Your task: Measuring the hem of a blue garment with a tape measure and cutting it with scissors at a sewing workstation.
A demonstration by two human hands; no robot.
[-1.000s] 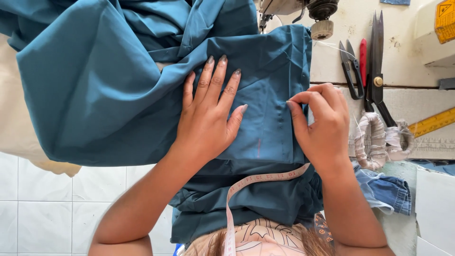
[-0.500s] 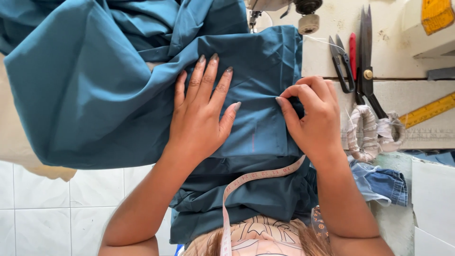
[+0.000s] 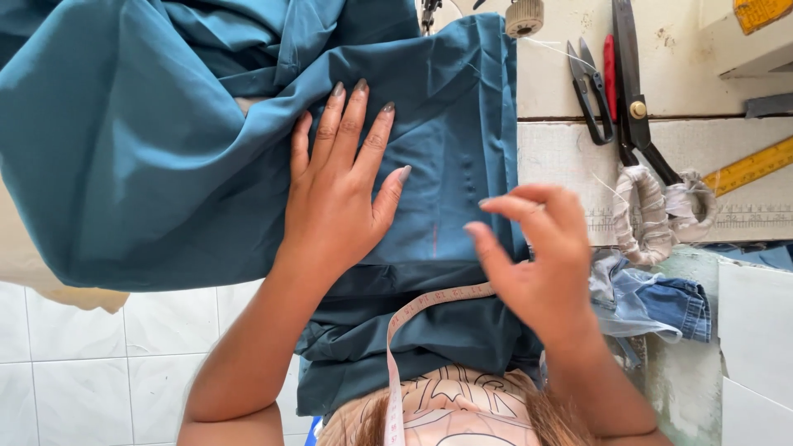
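A large piece of teal fabric [image 3: 165,165] is spread over the sewing table and hangs toward my lap. My left hand [image 3: 339,194] lies flat on it, fingers spread, pressing the cloth down. A short reddish mark [image 3: 434,239] shows on the fabric between my hands. My right hand [image 3: 537,256] hovers just above the cloth's right edge, fingers loosely curled with thumb and forefinger close together; whether it holds anything small I cannot tell. A pink measuring tape [image 3: 413,318] hangs around my neck and crosses the fabric.
The sewing machine's base [image 3: 522,16] sits at the top. On the white table [image 3: 562,91] lie small thread snips [image 3: 588,91], large scissors [image 3: 632,99] with cloth-wrapped handles [image 3: 652,215], and a yellow ruler [image 3: 752,165]. Denim scraps [image 3: 661,301] lie at the right. White floor tiles [image 3: 83,363] show at the left.
My right hand has lifted off the cloth's edge and drawn back toward me, its pinch loosened. My left hand stays flat on the fabric.
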